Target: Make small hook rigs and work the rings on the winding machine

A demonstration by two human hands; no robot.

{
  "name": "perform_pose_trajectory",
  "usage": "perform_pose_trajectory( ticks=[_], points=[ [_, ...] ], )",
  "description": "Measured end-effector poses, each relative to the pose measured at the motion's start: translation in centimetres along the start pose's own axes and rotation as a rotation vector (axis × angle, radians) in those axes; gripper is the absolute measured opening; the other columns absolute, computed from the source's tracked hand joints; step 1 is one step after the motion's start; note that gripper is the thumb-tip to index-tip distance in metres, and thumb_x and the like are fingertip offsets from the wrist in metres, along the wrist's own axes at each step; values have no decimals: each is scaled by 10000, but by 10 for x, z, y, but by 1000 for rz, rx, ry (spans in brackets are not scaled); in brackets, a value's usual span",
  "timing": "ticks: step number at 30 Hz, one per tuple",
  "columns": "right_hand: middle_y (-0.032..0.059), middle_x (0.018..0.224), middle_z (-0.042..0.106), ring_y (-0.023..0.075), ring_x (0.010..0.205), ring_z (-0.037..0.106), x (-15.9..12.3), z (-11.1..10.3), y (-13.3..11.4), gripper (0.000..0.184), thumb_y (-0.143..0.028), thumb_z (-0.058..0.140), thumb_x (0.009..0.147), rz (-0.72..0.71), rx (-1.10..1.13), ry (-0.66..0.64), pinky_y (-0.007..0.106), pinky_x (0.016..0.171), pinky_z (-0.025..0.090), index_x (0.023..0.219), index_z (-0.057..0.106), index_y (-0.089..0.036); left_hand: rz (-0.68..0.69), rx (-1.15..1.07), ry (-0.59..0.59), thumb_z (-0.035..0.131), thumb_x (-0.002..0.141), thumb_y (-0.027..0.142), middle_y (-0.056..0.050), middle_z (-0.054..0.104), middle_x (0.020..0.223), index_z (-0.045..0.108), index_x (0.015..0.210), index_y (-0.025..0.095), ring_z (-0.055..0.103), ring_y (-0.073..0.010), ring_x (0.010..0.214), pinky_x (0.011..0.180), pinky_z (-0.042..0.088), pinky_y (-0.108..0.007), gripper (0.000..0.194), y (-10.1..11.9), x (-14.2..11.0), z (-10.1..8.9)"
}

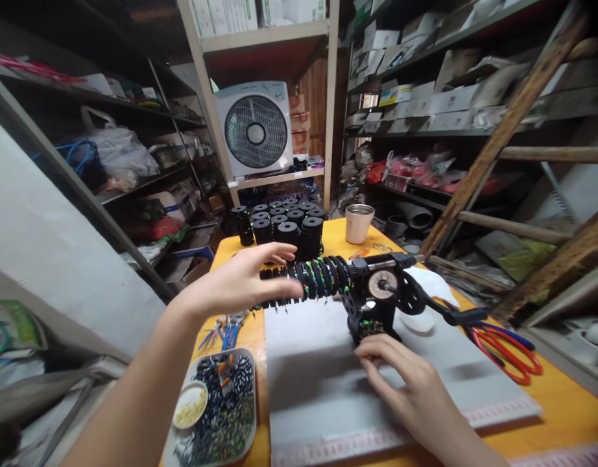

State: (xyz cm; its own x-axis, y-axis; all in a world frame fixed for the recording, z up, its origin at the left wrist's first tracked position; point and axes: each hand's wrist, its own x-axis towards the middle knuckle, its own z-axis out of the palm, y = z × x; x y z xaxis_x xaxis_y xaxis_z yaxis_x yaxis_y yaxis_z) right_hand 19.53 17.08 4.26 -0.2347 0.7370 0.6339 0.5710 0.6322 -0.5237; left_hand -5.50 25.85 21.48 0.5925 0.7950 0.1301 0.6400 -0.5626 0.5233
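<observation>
A black hand-crank winding machine (377, 295) stands on a grey mat (323, 376) on the yellow table. Its horizontal rod (309, 279) carries several black rings with green and orange specks. My left hand (245, 279) reaches over the left end of that rod, fingers stretched out and slightly spread, touching the rings. My right hand (401, 376) rests on the mat just in front of the machine's base, fingers curled down and close together, tips near the base. I cannot see anything held in it.
A tray (216, 405) of dark beads with a small white dish sits at front left. Black spools (279, 224) stand at the table's back, a metal cup (358, 222) beside them. Red scissors (506, 353) lie right. Pliers (226, 327) lie left. Shelves and a fan (256, 130) surround.
</observation>
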Motion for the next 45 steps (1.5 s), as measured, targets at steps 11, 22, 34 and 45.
perform_pose_trajectory(
  ticks=[11, 22, 34, 45],
  points=[
    [26, 933, 644, 102, 849, 622, 112, -43, -48, 149, -56, 544, 867, -443, -204, 139, 207, 763, 475, 960, 489, -159, 21, 415, 274, 688, 728, 445, 71, 628, 1119, 506, 1179, 303, 599, -184, 979, 766, 440, -319, 507, 4, -7, 42],
    [13, 881, 643, 104, 793, 632, 139, -23, -39, 98, -96, 521, 890, -422, -121, 112, 205, 689, 486, 907, 452, -163, 23, 348, 271, 673, 741, 471, 55, 631, 996, 486, 1137, 337, 588, -203, 867, 691, 388, -311, 458, 0, -7, 41],
    [5, 873, 641, 101, 794, 638, 137, -24, -38, 121, -97, 539, 891, -426, -170, 114, 196, 674, 480, 908, 443, -168, 25, 344, 280, 672, 742, 479, 48, 645, 972, 487, 1138, 342, 584, -194, 788, 673, 376, -298, 458, -2, -7, 42],
    [25, 879, 639, 100, 793, 625, 137, -23, -40, 82, -79, 490, 905, -467, -179, 86, 215, 714, 490, 892, 465, -155, 7, 342, 265, 668, 744, 464, 33, 643, 977, 500, 1143, 326, 589, -200, 808, 683, 385, -311, 454, 1, -7, 40]
  ],
)
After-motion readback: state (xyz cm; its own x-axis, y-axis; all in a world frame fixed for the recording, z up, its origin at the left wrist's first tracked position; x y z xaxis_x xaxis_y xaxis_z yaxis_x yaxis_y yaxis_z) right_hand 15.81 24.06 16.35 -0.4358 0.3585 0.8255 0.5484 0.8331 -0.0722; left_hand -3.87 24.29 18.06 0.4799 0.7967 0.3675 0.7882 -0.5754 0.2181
